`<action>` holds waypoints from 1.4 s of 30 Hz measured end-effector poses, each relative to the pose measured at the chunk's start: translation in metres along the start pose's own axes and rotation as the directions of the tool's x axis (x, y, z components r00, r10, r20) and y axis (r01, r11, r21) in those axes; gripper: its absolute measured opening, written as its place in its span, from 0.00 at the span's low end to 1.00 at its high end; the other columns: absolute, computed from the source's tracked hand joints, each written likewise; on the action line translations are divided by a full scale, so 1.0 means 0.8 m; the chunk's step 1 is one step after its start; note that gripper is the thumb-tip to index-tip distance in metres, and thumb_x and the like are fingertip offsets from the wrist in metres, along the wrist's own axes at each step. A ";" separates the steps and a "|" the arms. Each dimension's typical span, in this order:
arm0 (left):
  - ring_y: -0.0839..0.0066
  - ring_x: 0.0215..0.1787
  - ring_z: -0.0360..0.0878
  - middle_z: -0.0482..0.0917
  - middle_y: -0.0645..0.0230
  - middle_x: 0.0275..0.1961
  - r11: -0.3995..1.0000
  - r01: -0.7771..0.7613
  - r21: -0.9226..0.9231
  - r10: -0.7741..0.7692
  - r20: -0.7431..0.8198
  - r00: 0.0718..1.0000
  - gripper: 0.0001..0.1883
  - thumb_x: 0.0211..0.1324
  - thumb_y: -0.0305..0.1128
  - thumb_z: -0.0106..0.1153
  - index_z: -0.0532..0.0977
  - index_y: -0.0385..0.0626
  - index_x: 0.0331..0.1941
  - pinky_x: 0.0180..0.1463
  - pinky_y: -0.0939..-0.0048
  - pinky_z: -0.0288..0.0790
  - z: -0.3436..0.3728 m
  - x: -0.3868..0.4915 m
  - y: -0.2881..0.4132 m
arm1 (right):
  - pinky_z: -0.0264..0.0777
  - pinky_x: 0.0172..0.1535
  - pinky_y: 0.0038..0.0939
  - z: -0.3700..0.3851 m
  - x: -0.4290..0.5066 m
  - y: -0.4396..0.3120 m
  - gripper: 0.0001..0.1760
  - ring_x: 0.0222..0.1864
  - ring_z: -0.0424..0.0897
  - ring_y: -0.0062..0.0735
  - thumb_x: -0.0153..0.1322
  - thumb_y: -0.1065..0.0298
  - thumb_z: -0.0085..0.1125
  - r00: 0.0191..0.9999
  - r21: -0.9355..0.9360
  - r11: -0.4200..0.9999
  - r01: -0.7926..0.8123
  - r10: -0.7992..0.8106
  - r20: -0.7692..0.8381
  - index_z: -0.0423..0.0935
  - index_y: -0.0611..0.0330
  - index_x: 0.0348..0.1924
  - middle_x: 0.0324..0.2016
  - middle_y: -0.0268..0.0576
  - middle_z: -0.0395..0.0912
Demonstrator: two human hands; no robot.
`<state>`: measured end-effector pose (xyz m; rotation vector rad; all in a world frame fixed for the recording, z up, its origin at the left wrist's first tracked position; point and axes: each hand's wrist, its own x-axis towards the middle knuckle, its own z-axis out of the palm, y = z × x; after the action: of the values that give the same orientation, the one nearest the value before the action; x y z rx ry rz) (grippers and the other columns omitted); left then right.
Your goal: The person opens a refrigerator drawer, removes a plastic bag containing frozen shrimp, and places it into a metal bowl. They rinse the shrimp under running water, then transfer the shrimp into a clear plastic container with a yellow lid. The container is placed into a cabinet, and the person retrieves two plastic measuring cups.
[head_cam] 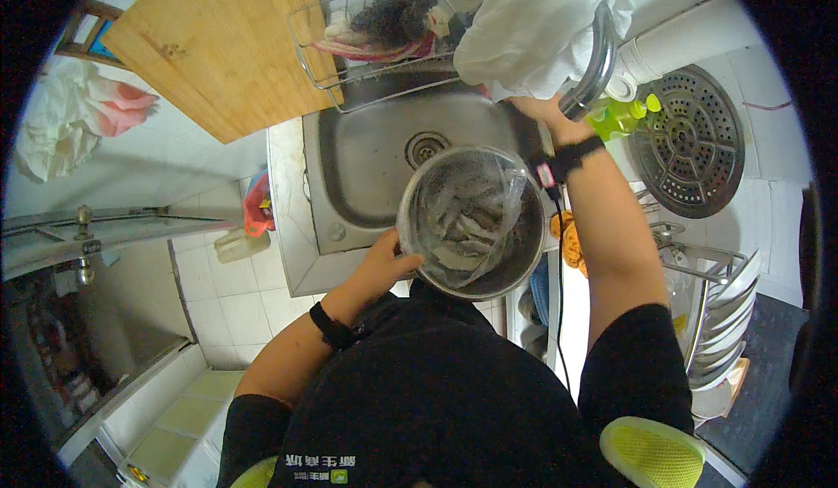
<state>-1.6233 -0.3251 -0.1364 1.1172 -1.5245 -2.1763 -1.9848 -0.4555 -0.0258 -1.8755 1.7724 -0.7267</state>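
Note:
My left hand (385, 262) grips the rim of a round metal pot (535, 242) at the near edge of the steel sink (366, 160). A clear plastic bag (458, 200) lies inside the pot, and grey pieces that I cannot identify show in or under it. My right hand (540, 113) reaches to the far right corner of the sink, beside the curved metal faucet (605, 49) and under a white plastic bag (530, 30). The bag and faucet partly hide its fingers, so its grip cannot be told. Both wrists wear black bands.
A wooden board (222, 43) leans at the back left. Beside it a wire rack (321, 85) holds a dark mesh scourer (399, 13) and cloths. To the right are a green bottle (612, 120), a perforated steamer plate (687, 141) and a rack of dishes (723, 324). A black cable (560, 305) hangs by my right arm.

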 end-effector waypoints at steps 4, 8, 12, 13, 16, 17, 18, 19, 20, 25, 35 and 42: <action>0.72 0.52 0.77 0.78 0.61 0.52 0.999 -0.035 0.040 0.035 0.018 0.999 0.24 0.56 0.31 0.61 0.70 0.37 0.57 0.53 0.67 0.74 -0.004 -0.001 0.006 | 0.67 0.59 0.31 0.006 -0.110 0.016 0.31 0.55 0.76 0.34 0.75 0.46 0.53 0.949 0.078 0.946 -0.314 0.313 0.021 0.74 0.68 0.57 0.52 0.49 0.79; 0.72 0.52 0.77 0.78 0.60 0.52 0.992 -0.035 0.125 0.035 0.005 0.999 0.24 0.56 0.32 0.61 0.70 0.36 0.56 0.54 0.67 0.74 -0.005 -0.003 0.014 | 0.69 0.56 0.31 0.033 -0.243 0.043 0.31 0.51 0.79 0.36 0.75 0.48 0.54 0.768 0.220 0.779 -0.586 0.622 -0.154 0.73 0.70 0.57 0.48 0.52 0.81; 0.70 0.50 0.78 0.76 0.59 0.50 0.998 -0.037 0.052 0.036 0.015 0.999 0.26 0.54 0.34 0.63 0.69 0.33 0.55 0.52 0.67 0.74 -0.002 0.000 0.016 | 0.69 0.55 0.31 0.087 -0.323 0.032 0.27 0.49 0.78 0.34 0.76 0.53 0.52 0.714 0.350 0.695 -0.628 0.694 -0.097 0.72 0.69 0.58 0.47 0.49 0.80; 0.71 0.49 0.78 0.77 0.59 0.49 1.000 0.014 -0.006 -0.014 0.015 1.000 0.26 0.54 0.34 0.63 0.69 0.33 0.55 0.51 0.68 0.74 -0.002 -0.001 0.015 | 0.69 0.55 0.31 0.101 -0.332 0.023 0.27 0.48 0.78 0.34 0.76 0.54 0.52 0.717 0.388 0.688 -0.613 0.691 -0.091 0.72 0.69 0.58 0.47 0.48 0.80; 0.71 0.47 0.78 0.78 0.60 0.48 1.000 0.015 -0.017 -0.014 0.035 0.999 0.25 0.55 0.34 0.63 0.69 0.34 0.55 0.50 0.69 0.75 -0.001 -0.002 0.016 | 0.69 0.54 0.30 0.137 -0.345 -0.008 0.25 0.48 0.77 0.34 0.74 0.61 0.56 0.740 0.605 0.667 -0.435 0.648 -0.181 0.70 0.67 0.60 0.49 0.47 0.79; 0.72 0.47 0.79 0.78 0.61 0.48 1.000 0.009 0.002 -0.009 0.034 0.999 0.25 0.56 0.33 0.63 0.69 0.35 0.55 0.50 0.69 0.75 -0.002 -0.001 0.017 | 0.70 0.53 0.31 0.141 -0.346 -0.014 0.25 0.47 0.78 0.35 0.73 0.65 0.58 0.703 0.657 0.614 -0.437 0.689 -0.176 0.69 0.68 0.60 0.49 0.48 0.79; 0.71 0.48 0.78 0.77 0.60 0.50 1.000 0.022 -0.001 -0.022 0.048 0.999 0.25 0.56 0.34 0.63 0.69 0.35 0.56 0.51 0.68 0.74 -0.002 -0.001 0.017 | 0.70 0.53 0.31 0.142 -0.345 -0.019 0.24 0.47 0.78 0.35 0.72 0.66 0.57 0.660 0.660 0.581 -0.477 0.732 -0.168 0.69 0.68 0.59 0.49 0.48 0.79; 0.71 0.50 0.78 0.77 0.60 0.51 0.998 0.056 -0.008 -0.055 0.054 0.997 0.26 0.57 0.34 0.63 0.68 0.35 0.56 0.53 0.67 0.74 -0.003 -0.001 0.017 | 0.70 0.52 0.31 0.143 -0.343 -0.022 0.24 0.47 0.78 0.35 0.72 0.66 0.57 0.651 0.672 0.564 -0.480 0.743 -0.159 0.69 0.68 0.59 0.49 0.49 0.79; 0.71 0.51 0.77 0.77 0.59 0.53 0.996 0.091 -0.012 -0.090 0.060 0.994 0.26 0.57 0.34 0.63 0.68 0.35 0.57 0.55 0.66 0.74 -0.003 -0.001 0.017 | 0.70 0.52 0.31 0.142 -0.342 -0.024 0.23 0.47 0.78 0.35 0.72 0.67 0.57 0.624 0.691 0.530 -0.492 0.768 -0.144 0.69 0.68 0.59 0.48 0.49 0.79; 0.70 0.50 0.77 0.77 0.60 0.52 0.987 0.101 -0.121 -0.096 0.047 0.994 0.26 0.57 0.33 0.62 0.68 0.35 0.57 0.55 0.67 0.73 -0.007 -0.002 0.009 | 0.71 0.49 0.29 0.142 -0.344 -0.029 0.21 0.44 0.78 0.32 0.71 0.73 0.55 0.625 0.718 0.494 -0.490 0.773 -0.105 0.71 0.70 0.56 0.45 0.47 0.79; 0.71 0.51 0.77 0.79 0.61 0.51 1.000 -0.002 0.026 0.001 0.040 0.999 0.24 0.56 0.32 0.62 0.70 0.36 0.56 0.56 0.68 0.72 -0.041 -0.042 0.010 | 0.71 0.46 0.26 0.187 -0.355 -0.061 0.20 0.41 0.77 0.27 0.70 0.74 0.54 0.640 0.845 0.384 -0.372 0.766 -0.066 0.71 0.69 0.55 0.42 0.41 0.79; 0.72 0.49 0.78 0.79 0.62 0.50 0.996 0.010 0.086 -0.014 0.042 0.999 0.24 0.56 0.34 0.63 0.71 0.36 0.55 0.54 0.69 0.73 -0.049 -0.071 0.022 | 0.70 0.46 0.25 0.196 -0.375 -0.102 0.21 0.39 0.76 0.24 0.70 0.75 0.55 0.602 0.879 0.367 -0.305 0.790 -0.120 0.71 0.69 0.56 0.40 0.40 0.78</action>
<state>-1.5613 -0.3254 -0.1023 1.1154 -1.6475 -2.1744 -1.8305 -0.1553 -0.1110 -0.3344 1.7454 -1.5128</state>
